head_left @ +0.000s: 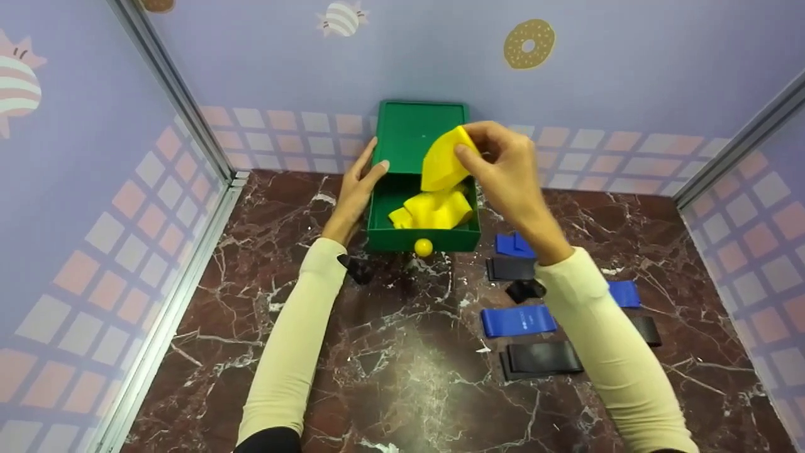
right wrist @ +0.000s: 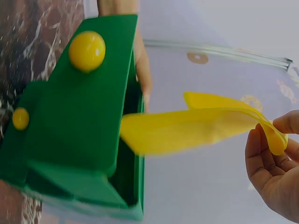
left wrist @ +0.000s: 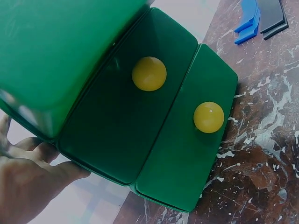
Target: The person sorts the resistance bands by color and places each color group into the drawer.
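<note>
A small green drawer cabinet (head_left: 412, 126) stands against the back wall, its top drawer (head_left: 393, 240) pulled out. My right hand (head_left: 506, 167) pinches one end of a yellow resistance band (head_left: 445, 160) between thumb and fingers above the drawer. In the right wrist view, the band (right wrist: 187, 130) hangs as a loop from the fingertips down to the drawer opening. More crumpled yellow band material (head_left: 437, 211) lies inside; whether it is a separate band I cannot tell. My left hand (head_left: 361, 182) rests along the cabinet's left side, its thumb by the front edge.
Two lower drawers with yellow knobs (left wrist: 149, 73) are closed. Right of the cabinet, several folded bands lie on the marbled table (head_left: 402, 377), among them a blue band (head_left: 519, 321) and a black band (head_left: 544, 358). Patterned panels wall in the back and sides.
</note>
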`<state>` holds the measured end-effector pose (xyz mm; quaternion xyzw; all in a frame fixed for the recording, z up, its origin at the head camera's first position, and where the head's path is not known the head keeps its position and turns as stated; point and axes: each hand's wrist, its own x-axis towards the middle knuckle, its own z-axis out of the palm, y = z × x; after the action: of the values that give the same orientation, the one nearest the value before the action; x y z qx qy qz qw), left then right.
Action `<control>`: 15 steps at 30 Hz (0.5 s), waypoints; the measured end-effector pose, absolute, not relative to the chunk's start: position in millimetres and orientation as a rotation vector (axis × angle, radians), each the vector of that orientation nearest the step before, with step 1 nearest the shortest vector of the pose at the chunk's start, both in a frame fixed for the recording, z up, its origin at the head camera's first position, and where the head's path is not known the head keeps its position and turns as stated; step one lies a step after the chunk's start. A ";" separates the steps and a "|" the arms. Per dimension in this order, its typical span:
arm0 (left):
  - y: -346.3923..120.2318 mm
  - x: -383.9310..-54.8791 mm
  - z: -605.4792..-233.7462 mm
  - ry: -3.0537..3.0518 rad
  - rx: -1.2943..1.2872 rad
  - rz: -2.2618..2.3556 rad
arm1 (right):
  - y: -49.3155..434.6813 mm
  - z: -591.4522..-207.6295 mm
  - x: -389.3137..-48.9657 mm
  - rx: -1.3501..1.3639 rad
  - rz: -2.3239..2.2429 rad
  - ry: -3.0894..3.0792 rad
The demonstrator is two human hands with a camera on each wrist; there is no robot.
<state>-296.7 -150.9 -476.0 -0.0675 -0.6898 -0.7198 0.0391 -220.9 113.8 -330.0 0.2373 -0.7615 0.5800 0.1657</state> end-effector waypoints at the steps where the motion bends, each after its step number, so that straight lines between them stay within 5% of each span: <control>1: -151.2 -296.9 -475.4 -2.118 -0.202 -2.205 | 108.6 -330.8 -221.4 0.679 1.666 -2.176; 15: -139.9 -280.2 -458.1 -2.112 -0.167 -2.241 | 86.1 -392.3 -248.6 0.692 1.644 -2.306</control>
<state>-280.2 -139.9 -458.1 -0.0543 -0.6845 -0.7264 0.0287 -248.6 86.1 -392.3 0.2359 -0.7858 0.5604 0.1129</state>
